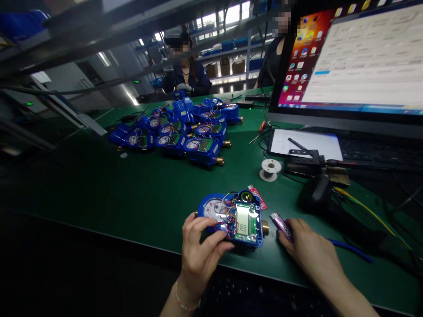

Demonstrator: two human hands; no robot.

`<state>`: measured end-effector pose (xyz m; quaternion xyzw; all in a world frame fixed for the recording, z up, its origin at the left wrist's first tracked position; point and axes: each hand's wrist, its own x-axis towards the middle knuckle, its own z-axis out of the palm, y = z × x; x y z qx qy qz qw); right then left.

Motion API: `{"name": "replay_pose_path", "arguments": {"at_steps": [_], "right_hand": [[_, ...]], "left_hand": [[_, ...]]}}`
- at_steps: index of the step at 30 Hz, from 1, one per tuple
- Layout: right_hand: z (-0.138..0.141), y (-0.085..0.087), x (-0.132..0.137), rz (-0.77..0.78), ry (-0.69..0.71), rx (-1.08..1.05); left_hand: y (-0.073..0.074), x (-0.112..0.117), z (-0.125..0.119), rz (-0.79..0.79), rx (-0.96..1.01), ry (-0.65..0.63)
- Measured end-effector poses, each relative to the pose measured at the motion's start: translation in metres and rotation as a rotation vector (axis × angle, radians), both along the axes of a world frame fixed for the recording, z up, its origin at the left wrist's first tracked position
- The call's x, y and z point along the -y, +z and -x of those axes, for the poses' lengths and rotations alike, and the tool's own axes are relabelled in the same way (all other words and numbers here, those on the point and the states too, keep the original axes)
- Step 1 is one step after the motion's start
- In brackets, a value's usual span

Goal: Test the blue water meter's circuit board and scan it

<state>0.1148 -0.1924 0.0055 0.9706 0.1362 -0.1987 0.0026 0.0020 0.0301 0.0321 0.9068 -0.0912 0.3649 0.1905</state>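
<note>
At front edge of green surface, L hand fingers curled on open blue meter (long axis L–R), R hand just right, closed on purple tool tipped toward it.

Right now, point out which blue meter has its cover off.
The blue meter under the left hand, alone at the table's near edge: its circuit board and wires show. The clustered meters farther back look closed.
</note>
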Motion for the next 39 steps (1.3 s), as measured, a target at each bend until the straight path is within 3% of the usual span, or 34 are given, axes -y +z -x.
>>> {"name": "replay_pose_path", "arguments": {"at_steps": [6, 16, 23, 32, 39], "right_hand": [[0.001, -0.002, 0.0, 0.026, 0.009, 0.02], [0.001, 0.0, -0.002, 0.02, 0.011, 0.019], [0.001, 0.0, -0.002, 0.017, 0.014, 0.031], [0.0, 0.006, -0.006, 0.024, 0.009, -0.009], [0.001, 0.005, -0.004, 0.008, 0.019, 0.013]], "left_hand": [[0.007, -0.002, -0.008, 0.016, -0.067, -0.036], [0.025, 0.001, -0.017, 0.207, -0.322, -0.072], [0.039, -0.011, -0.034, 0.027, -0.511, -0.234], [0.04, -0.011, -0.035, -0.014, -0.546, -0.241], [0.032, -0.012, -0.033, 0.118, -0.612, -0.221]]}}
